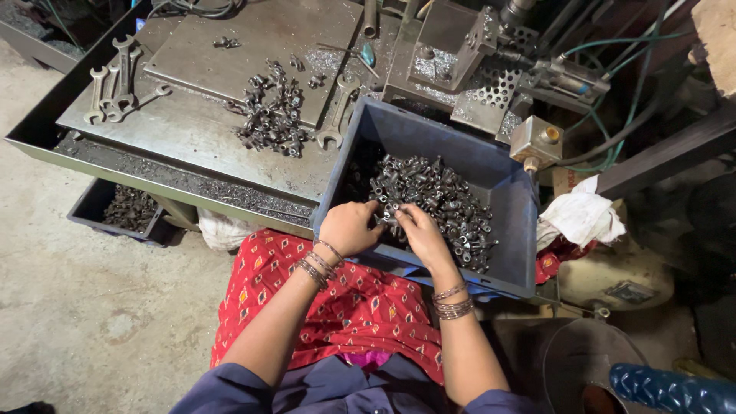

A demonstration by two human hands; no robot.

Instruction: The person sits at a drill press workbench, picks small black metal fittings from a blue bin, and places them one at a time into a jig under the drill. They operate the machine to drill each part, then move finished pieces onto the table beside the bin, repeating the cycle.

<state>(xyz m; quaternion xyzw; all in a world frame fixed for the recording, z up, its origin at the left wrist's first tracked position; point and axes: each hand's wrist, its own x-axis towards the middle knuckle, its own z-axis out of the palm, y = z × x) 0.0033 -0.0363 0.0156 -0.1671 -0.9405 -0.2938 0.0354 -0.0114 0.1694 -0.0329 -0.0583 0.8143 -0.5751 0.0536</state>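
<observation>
A blue-grey plastic bin (506,195) rests on my lap, holding a heap of small grey metal fittings (441,199). My left hand (349,228) is curled at the near edge of the heap, fingers closed on some fittings. My right hand (418,230) lies beside it, fingers bent into the same pile and touching the parts. Both wrists wear metal bangles. What exactly sits inside each palm is hidden.
A steel worktable (192,130) ahead carries another pile of fittings (272,115) and several spanners (115,88). A machine with hoses (491,61) stands at the back right. A white rag (583,215) lies to the right; a small bin of parts (126,208) sits under the table.
</observation>
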